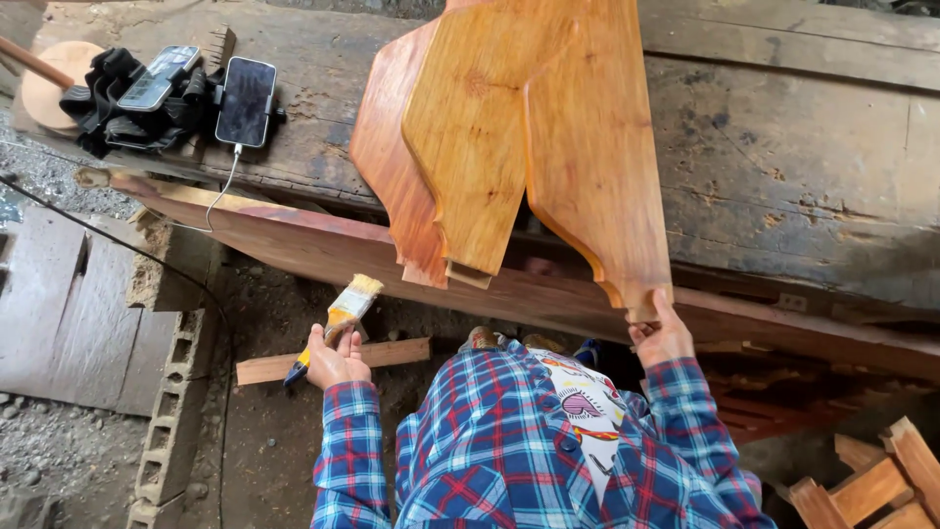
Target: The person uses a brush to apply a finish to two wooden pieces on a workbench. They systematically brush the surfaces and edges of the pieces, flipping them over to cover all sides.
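Three varnished, shaped wooden boards lie fanned on a rough plank workbench [783, 167]: a reddish one [387, 167], an amber one [470, 127] over it, and a larger amber board [592, 157] on the right. My right hand [661, 338] grips the narrow bottom end of that right board at the bench's near edge. My left hand [335, 360] holds a paintbrush [345, 312] with pale bristles pointing up, away from the boards. My plaid-sleeved arms and chest fill the bottom of the view.
Two phones [245, 100] rest on black holders at the bench's left end, with a white cable hanging. A wood strip [392, 355] lies on the ground by hollow concrete blocks [176, 421]. Stacked wooden pieces [871, 480] sit at lower right.
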